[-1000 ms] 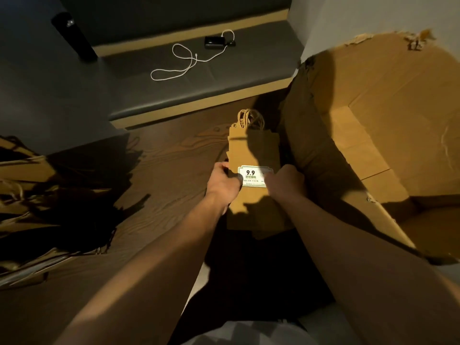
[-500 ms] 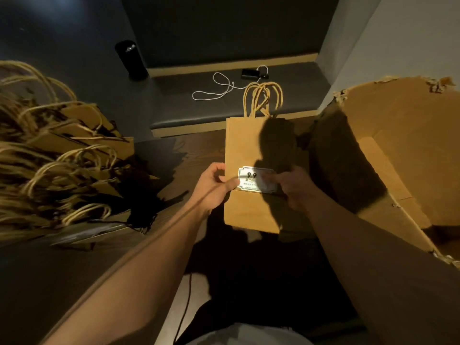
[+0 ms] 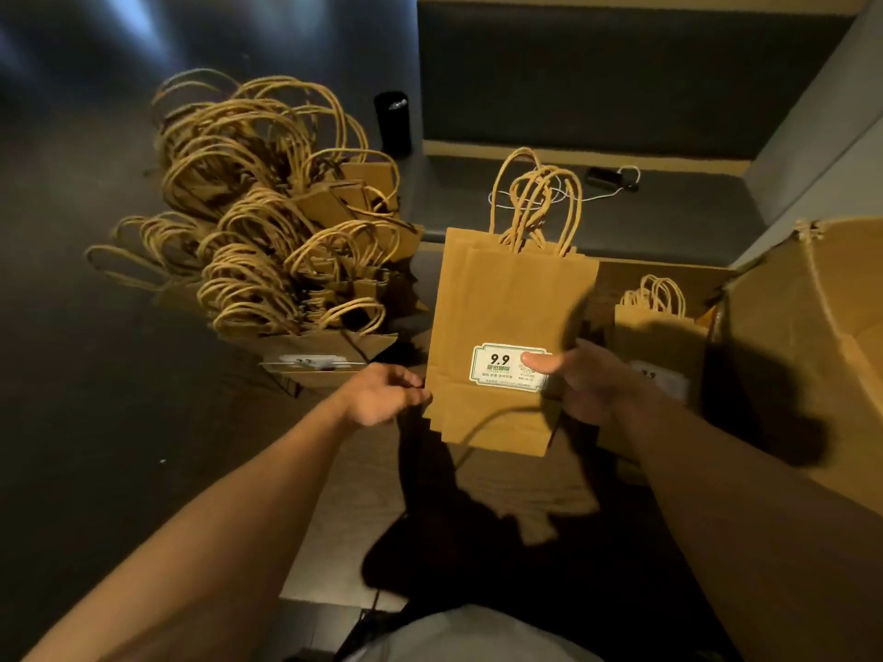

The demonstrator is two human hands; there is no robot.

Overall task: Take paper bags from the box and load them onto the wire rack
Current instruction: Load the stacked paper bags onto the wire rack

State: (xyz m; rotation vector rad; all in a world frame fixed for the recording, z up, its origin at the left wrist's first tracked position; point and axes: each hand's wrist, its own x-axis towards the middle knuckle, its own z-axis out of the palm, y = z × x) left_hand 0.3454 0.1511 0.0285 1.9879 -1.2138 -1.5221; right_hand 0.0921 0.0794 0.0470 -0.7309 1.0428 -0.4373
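Center of frame: right hand holds a small stack of flat paper bags upright, w/ thumb pressed over the white "9.9" label on the front bag and the other fingers hidden behind the stack, so the grip is a pinch on the bags. Twisted paper handles stick up from the top edge. Left hand sits at the stack's lower left corner, fingers loosely curled; fingertips are right at the bag edge, but can't tell if they actually touch or hold it.

Upper left to center left: big pile of bags already stacked, handles fanned out up and left, one labelled bag lying flat at the front of the pile. The wire rack under it isn't clearly visible, too dark.

Right side: open cardboard box, flap up, w/ more bags standing just behind the right hand, handles up, partly in shadow.

Top of frame: dark padded bench w/ a white cable and small black device on it; black cylinder stands at its left end. Floor below is dark wood.
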